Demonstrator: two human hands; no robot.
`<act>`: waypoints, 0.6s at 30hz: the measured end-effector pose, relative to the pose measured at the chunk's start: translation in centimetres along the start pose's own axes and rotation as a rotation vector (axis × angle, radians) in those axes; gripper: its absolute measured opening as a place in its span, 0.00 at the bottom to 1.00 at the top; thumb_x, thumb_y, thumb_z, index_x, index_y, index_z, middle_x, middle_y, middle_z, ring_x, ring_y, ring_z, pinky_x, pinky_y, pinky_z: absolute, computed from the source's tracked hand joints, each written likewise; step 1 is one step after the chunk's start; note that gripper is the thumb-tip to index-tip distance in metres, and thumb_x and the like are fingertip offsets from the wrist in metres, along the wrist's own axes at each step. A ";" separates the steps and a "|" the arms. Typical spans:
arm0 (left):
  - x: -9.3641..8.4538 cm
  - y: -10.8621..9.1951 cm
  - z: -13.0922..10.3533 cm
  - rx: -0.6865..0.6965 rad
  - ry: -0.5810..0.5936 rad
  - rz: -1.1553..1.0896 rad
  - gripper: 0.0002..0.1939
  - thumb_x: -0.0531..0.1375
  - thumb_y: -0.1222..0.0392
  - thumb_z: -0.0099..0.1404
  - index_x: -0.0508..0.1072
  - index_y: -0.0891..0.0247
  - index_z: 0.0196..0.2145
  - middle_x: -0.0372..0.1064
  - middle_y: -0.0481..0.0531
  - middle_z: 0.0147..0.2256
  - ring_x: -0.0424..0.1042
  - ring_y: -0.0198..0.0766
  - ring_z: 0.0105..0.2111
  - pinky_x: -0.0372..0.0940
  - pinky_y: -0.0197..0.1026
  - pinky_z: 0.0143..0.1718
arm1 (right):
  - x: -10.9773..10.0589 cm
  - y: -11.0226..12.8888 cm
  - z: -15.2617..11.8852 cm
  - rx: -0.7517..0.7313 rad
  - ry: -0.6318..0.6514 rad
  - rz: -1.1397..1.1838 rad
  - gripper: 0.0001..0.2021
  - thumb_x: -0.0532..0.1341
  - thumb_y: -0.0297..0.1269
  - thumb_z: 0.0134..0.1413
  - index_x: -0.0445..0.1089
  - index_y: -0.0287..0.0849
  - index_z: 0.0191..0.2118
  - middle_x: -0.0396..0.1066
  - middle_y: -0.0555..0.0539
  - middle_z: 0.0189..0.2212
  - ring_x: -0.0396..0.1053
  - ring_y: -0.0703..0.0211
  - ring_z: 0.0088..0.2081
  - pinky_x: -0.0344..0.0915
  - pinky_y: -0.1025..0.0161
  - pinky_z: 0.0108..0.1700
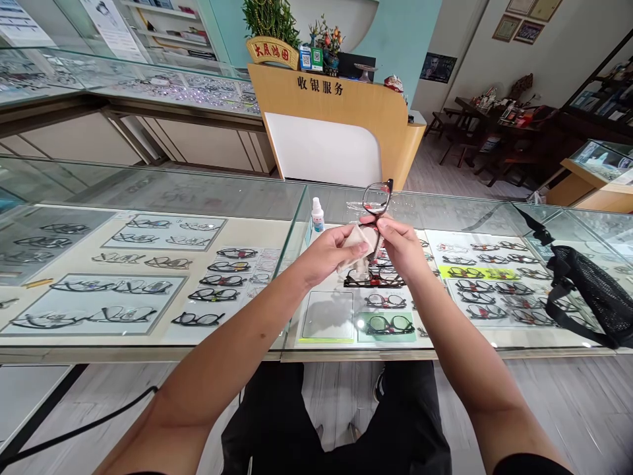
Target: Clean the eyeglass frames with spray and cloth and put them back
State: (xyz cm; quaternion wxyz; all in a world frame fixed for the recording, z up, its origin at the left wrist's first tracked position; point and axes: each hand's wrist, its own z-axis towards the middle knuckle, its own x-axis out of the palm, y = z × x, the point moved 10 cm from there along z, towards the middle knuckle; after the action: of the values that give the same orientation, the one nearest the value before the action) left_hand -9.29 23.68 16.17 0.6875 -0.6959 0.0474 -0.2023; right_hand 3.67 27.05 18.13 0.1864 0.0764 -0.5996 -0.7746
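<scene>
A pair of dark-framed glasses is held upright above the glass counter, one lens raised and the other lens low between my hands. My right hand pinches the frame near its middle. A pale cloth is gripped between the thumb and fingers of my left hand, and it lies against the lower lens. Just behind my left hand, a small white bottle stands on the glass.
Rows of glasses lie under the glass counter top. A black mesh bag with straps rests on the counter at the right. Beyond stands a wooden cashier desk with plants on it.
</scene>
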 end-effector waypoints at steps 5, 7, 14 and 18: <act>0.1 -0.3 -0.2 0.045 -0.128 0.001 0.34 0.81 0.36 0.55 0.82 0.62 0.50 0.78 0.49 0.33 0.71 0.35 0.29 0.60 0.37 0.27 | 1.1 2.0 -0.5 -0.139 0.024 -0.104 0.24 0.70 0.63 0.68 0.83 0.50 0.28 0.80 0.44 0.45 0.74 0.43 0.55 0.73 0.46 0.58; 0.1 -0.6 -0.3 0.077 -0.169 -0.010 0.33 0.80 0.34 0.56 0.81 0.61 0.47 0.76 0.47 0.29 0.67 0.32 0.25 0.58 0.36 0.24 | 1.5 2.7 -0.7 -0.175 0.021 -0.149 0.26 0.68 0.62 0.70 0.81 0.50 0.26 0.81 0.44 0.46 0.73 0.42 0.58 0.71 0.44 0.63; -0.4 -0.2 -0.5 0.097 -0.274 -0.028 0.30 0.75 0.29 0.60 0.76 0.59 0.35 0.71 0.47 0.25 0.70 0.35 0.23 0.57 0.37 0.19 | 2.4 3.7 -0.9 -0.225 0.054 -0.236 0.30 0.66 0.67 0.69 0.78 0.49 0.23 0.80 0.43 0.35 0.74 0.41 0.57 0.72 0.44 0.63; -0.6 0.2 -0.2 0.084 -0.247 -0.047 0.30 0.73 0.28 0.62 0.74 0.59 0.32 0.72 0.48 0.25 0.70 0.35 0.22 0.60 0.38 0.21 | 1.8 3.1 -0.8 -0.200 0.017 -0.203 0.31 0.67 0.66 0.69 0.76 0.48 0.22 0.81 0.44 0.41 0.74 0.43 0.54 0.74 0.46 0.60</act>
State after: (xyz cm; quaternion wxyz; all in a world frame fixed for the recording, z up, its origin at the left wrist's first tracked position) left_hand -9.87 23.67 15.87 0.7117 -0.6870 -0.0624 -0.1328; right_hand 2.88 25.01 21.13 0.1188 0.1241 -0.5068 -0.8448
